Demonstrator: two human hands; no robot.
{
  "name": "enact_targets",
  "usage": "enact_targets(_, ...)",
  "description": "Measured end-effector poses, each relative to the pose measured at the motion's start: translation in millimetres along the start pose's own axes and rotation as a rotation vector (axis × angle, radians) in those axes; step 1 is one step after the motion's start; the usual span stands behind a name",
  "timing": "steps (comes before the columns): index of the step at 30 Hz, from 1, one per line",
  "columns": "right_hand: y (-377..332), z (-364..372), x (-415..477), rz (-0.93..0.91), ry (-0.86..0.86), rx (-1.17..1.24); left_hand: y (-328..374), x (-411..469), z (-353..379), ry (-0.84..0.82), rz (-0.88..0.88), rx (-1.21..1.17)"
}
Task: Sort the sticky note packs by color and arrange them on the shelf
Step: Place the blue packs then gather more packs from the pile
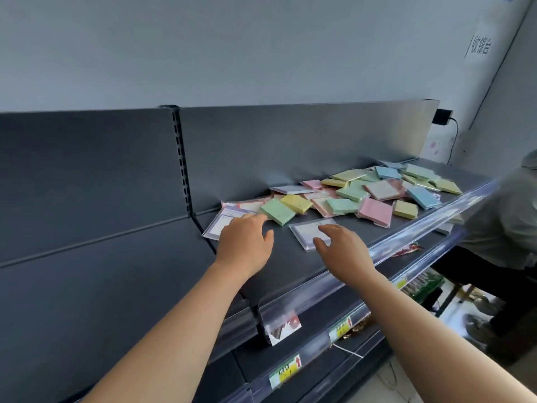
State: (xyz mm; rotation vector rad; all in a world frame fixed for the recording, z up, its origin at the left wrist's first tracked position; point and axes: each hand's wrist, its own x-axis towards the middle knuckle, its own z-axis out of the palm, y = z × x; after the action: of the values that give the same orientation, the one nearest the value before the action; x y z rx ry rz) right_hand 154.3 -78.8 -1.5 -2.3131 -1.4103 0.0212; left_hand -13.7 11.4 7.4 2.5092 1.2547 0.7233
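Observation:
Several sticky note packs lie jumbled on the dark top shelf (279, 266): green (277, 211), yellow (296, 203), pink (375, 212), blue (422, 197) and purple-white ones. My left hand (244, 242) reaches with relaxed fingers over a purple pack (219, 225) at the shelf's left end, fingertips near the green pack. Over another purple pack (306, 232), my right hand (340, 245) hovers with spread fingers. Neither hand grips anything.
A clear plastic price rail (406, 237) runs along the shelf's front edge. Lower shelves carry price tags (286, 370) and some goods. Another person (505, 225) stands at the right end. The shelf section to the left is bare.

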Motion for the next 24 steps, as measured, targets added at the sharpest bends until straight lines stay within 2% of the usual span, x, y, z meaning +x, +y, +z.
enact_targets(6, 31, 0, 66, -0.002, -0.029, 0.012, 3, 72, 30, -0.081, -0.036, 0.06)
enact_targets(15, 87, 8, 143, -0.007, -0.113, -0.136, 3, 135, 72, -0.28, -0.183, 0.146)
enact_targets(20, 106, 5, 183, -0.103, -0.279, -0.182, 5, 149, 80, -0.221, -0.287, 0.225)
enact_targets(24, 116, -2, 207, -0.143, -0.344, -0.201, 17, 151, 79, -0.146, -0.376, 0.116)
